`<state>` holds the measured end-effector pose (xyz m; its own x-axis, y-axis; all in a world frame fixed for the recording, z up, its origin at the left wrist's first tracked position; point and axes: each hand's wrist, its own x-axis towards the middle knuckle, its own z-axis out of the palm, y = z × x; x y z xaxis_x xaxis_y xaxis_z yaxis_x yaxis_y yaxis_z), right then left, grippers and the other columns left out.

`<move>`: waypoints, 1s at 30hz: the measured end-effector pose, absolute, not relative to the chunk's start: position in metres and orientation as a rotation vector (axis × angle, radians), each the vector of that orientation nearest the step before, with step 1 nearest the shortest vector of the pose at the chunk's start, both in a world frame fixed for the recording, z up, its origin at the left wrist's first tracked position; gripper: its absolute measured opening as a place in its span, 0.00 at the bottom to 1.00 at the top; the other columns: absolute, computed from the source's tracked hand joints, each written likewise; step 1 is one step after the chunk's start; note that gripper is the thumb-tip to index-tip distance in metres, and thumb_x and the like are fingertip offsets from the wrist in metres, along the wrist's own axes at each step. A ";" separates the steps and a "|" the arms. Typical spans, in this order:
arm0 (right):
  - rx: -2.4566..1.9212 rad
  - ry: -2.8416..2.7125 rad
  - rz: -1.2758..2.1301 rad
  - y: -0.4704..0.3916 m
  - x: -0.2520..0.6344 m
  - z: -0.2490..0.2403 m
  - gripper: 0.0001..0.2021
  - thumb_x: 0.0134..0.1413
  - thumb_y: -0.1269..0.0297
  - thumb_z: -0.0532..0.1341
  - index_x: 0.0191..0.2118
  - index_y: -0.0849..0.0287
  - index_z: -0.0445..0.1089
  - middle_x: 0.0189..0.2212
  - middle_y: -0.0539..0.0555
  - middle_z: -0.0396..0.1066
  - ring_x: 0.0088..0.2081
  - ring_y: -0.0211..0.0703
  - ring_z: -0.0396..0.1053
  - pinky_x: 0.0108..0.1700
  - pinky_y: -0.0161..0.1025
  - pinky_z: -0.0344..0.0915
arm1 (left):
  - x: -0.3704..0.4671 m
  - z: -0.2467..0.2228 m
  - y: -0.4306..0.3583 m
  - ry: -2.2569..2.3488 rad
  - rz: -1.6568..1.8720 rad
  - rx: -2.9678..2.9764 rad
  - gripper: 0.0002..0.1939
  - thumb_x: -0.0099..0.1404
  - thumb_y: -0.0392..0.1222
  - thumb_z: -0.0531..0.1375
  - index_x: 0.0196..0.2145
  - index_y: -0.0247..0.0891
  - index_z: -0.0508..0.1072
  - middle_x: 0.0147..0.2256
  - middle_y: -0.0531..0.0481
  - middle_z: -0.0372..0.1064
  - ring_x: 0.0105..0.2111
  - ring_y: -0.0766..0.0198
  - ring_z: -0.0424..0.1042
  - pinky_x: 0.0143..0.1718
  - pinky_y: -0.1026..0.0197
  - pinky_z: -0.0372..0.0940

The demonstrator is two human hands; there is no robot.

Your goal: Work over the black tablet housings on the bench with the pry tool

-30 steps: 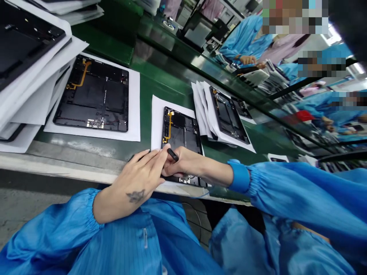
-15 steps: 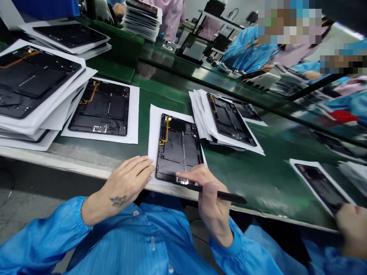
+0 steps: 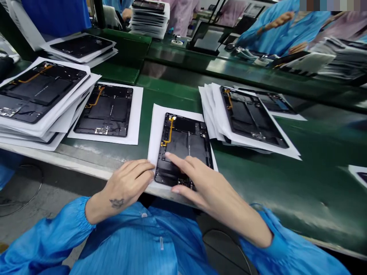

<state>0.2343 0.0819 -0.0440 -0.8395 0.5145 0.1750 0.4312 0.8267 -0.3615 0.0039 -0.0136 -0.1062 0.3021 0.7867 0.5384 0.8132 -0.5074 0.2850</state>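
An opened tablet [image 3: 180, 142] lies on a white paper sheet [image 3: 156, 122] at the near edge of the green bench, its dark inner parts facing up. An orange flat cable [image 3: 171, 133] runs down its upper left side. Resting with outstretched fingers beside the tablet's lower left edge is my left hand [image 3: 129, 183]. Over the lower right of the tablet spreads my right hand [image 3: 205, 183], thumb and index finger apart, with no tool visible in it. The hand hides part of the tablet's lower right, including some of the small board there.
Left of me, another opened tablet [image 3: 109, 109] lies on paper beside a stack of tablets [image 3: 43, 89] interleaved with sheets. To the right stands a second stack [image 3: 252, 118]. A green raised ledge [image 3: 180, 57] crosses the back, with co-workers in blue and pink beyond it.
The dark slim tool has left my right hand, which has opened and spread over the tablet. My left hand stays at its edge. The view has shifted, and the neighbour's hand at right has gone out of view.
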 end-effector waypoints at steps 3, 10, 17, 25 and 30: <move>-0.666 -2.838 0.276 0.085 0.231 -0.048 0.19 0.73 0.60 0.49 0.62 0.53 0.67 0.32 0.50 0.67 0.25 0.36 0.65 0.26 0.32 0.62 | 0.003 -0.108 -0.014 -1.537 -0.998 -2.510 0.09 0.74 0.31 0.54 0.48 0.34 0.72 0.50 0.42 0.75 0.55 0.56 0.72 0.55 0.54 0.69; -0.563 -2.799 0.182 0.068 0.238 -0.075 0.20 0.67 0.77 0.50 0.60 0.62 0.65 0.32 0.52 0.70 0.29 0.37 0.69 0.30 0.32 0.64 | 0.007 -0.109 -0.015 -1.501 -1.069 -2.483 0.10 0.73 0.31 0.54 0.47 0.32 0.73 0.49 0.41 0.76 0.53 0.56 0.74 0.56 0.55 0.69; -0.468 -2.793 0.127 0.070 0.234 -0.075 0.23 0.63 0.82 0.51 0.60 0.61 0.65 0.45 0.60 0.75 0.41 0.42 0.76 0.39 0.36 0.72 | 0.010 -0.113 -0.017 -1.355 -1.181 -2.374 0.09 0.72 0.31 0.55 0.44 0.30 0.75 0.45 0.42 0.79 0.46 0.58 0.78 0.49 0.58 0.73; -0.498 -2.730 0.059 0.068 0.234 -0.079 0.27 0.63 0.82 0.53 0.64 0.57 0.64 0.41 0.58 0.77 0.36 0.41 0.75 0.38 0.36 0.71 | 0.014 -0.120 -0.021 -1.335 -1.148 -2.321 0.13 0.74 0.34 0.52 0.44 0.33 0.78 0.44 0.45 0.79 0.46 0.57 0.78 0.47 0.57 0.73; -0.473 -2.735 0.057 0.068 0.231 -0.080 0.26 0.64 0.82 0.53 0.64 0.57 0.64 0.41 0.58 0.77 0.35 0.40 0.74 0.36 0.35 0.71 | 0.015 -0.121 -0.021 -1.338 -1.157 -2.303 0.13 0.73 0.34 0.53 0.43 0.34 0.78 0.41 0.47 0.80 0.44 0.58 0.79 0.46 0.57 0.73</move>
<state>0.2308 0.0678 -0.0797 -0.8778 0.3322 0.3452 0.3174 0.9430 -0.1003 0.0148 -0.0206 -0.1211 0.2681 0.6267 0.7317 0.8145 -0.5531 0.1753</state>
